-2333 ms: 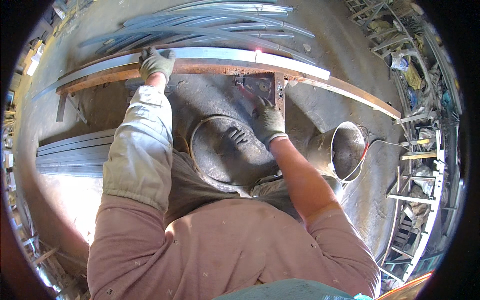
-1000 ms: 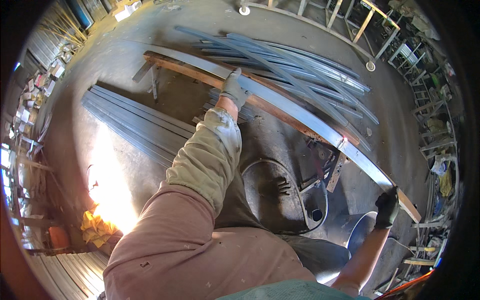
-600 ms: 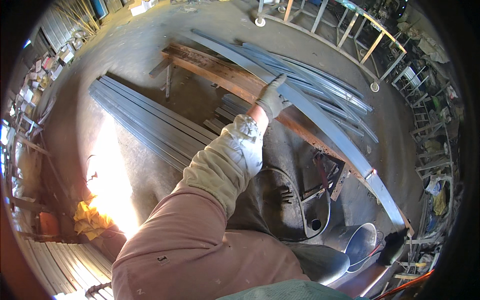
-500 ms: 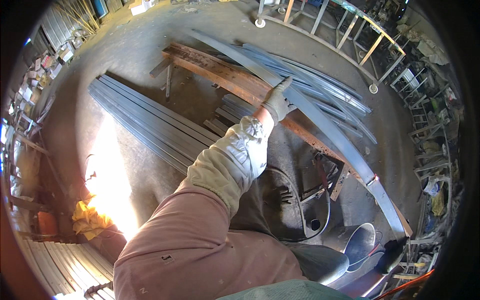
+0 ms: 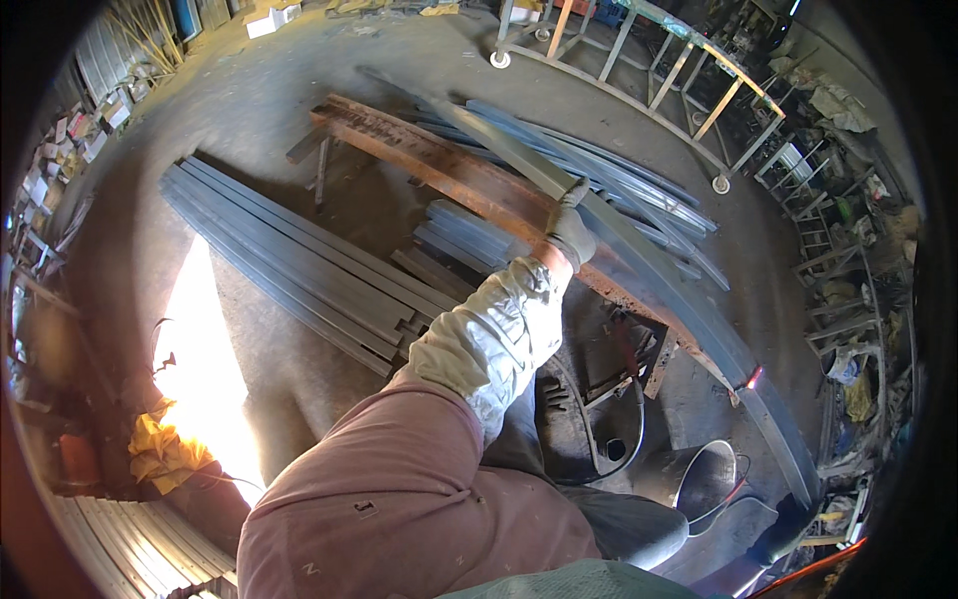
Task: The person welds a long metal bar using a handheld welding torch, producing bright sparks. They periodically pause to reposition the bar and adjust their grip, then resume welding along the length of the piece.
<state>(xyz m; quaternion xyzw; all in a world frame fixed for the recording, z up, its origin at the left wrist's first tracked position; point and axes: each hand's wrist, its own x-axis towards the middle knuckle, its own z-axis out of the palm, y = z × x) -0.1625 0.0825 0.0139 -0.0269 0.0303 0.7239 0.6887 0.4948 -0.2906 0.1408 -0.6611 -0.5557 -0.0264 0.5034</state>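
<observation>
My left hand (image 5: pixel 571 228), in a light work glove, is wrapped round a long grey metal tube (image 5: pixel 659 268). The tube runs from the far middle down to the lower right, above a rusty steel beam (image 5: pixel 439 165). A small red-glowing spot (image 5: pixel 753 377) shows on the tube towards its near end. At that end is my right hand (image 5: pixel 783 527), dark and in shadow against the tube; its fingers cannot be made out.
Several grey tubes (image 5: pixel 289 255) lie on the floor at left, and more steel lengths (image 5: pixel 619 170) beyond the beam. A metal bucket (image 5: pixel 705 474) and a cable (image 5: pixel 639 429) are near my legs. A wheeled frame (image 5: pixel 639 70) stands at the far right.
The tube has turned about its length under my left hand, so two faces with an edge between them now show. The red spot glows brighter. The view has shifted slightly.
</observation>
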